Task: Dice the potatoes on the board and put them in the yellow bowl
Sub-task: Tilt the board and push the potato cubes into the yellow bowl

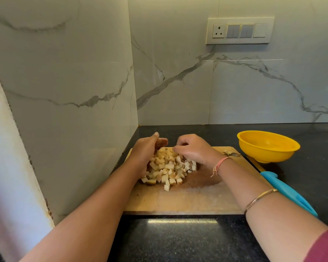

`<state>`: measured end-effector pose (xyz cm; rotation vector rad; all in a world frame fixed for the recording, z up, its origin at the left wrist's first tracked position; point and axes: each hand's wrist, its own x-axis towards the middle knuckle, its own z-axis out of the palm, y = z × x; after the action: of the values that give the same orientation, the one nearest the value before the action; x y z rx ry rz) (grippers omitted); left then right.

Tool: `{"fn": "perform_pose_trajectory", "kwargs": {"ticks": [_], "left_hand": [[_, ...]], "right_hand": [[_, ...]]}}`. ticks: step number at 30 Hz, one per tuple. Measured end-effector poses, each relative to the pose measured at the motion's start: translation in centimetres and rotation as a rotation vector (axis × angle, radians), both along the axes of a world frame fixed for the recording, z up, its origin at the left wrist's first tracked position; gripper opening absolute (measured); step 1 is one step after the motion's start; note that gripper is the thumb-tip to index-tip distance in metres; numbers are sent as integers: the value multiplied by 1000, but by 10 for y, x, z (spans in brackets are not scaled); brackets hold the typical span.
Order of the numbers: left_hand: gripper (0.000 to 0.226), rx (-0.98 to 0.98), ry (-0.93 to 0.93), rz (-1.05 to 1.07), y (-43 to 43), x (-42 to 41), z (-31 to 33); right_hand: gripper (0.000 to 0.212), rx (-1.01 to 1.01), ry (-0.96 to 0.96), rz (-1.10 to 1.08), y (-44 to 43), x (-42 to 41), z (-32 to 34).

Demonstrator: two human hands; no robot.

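Two hands, one wooden board (187, 201), one heap. Nearest, the dark speckled bench (178, 241) carries the board square to the person. A blue-handled knife (284, 190) lies on the bench along the board's right edge, gripped by neither hand; this suggests the cutting is finished and gathering has begun. One loose cube (167, 187) sits just in front of the diced potatoes (169, 169), which are heaped on the board's left-centre, none of them yet in the bowl. The left hand (146, 150) stands on edge against the heap's left side, fingers fairly straight and together, holding nothing, apparently acting as a wall to keep cubes from scattering. The right hand (193, 148) arches over the heap's far right side with fingers curled down onto the cubes; whether any are caught inside it cannot be told. The heap thus lies between both hands, touching each. Beyond, a scrap of peel (230, 153) rests at the board's far right corner. The yellow bowl (263, 155) stands on the bench just beside that corner, seemingly within easy reach for the transfer. Farthest, a switch panel (240, 30) on the marble wall.
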<state>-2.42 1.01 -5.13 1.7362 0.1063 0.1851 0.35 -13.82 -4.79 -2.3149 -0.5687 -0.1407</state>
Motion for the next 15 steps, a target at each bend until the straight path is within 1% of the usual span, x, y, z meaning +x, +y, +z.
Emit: {"fn": "perform_pose_trajectory", "kwargs": {"ticks": [2, 5, 7, 9, 12, 15], "left_hand": [[40, 52, -36, -42, -3, -3, 4], [40, 140, -103, -40, -2, -8, 12], [39, 107, -138, 2, 4, -11, 15], [39, 37, -133, 71, 12, -13, 13], [42, -19, -92, 172, 21, -16, 6], [42, -80, -63, 275, 30, -12, -2]], "right_hand": [[16, -5, -3, 7, -9, -1, 5], [13, -27, -48, -11, -20, -5, 10], [7, -26, -67, -31, -24, -7, 11], [4, -81, -143, -52, -23, -11, 12], [16, -147, -343, -36, -5, -23, 12], [24, -220, -468, 72, 25, -40, 6]]}}
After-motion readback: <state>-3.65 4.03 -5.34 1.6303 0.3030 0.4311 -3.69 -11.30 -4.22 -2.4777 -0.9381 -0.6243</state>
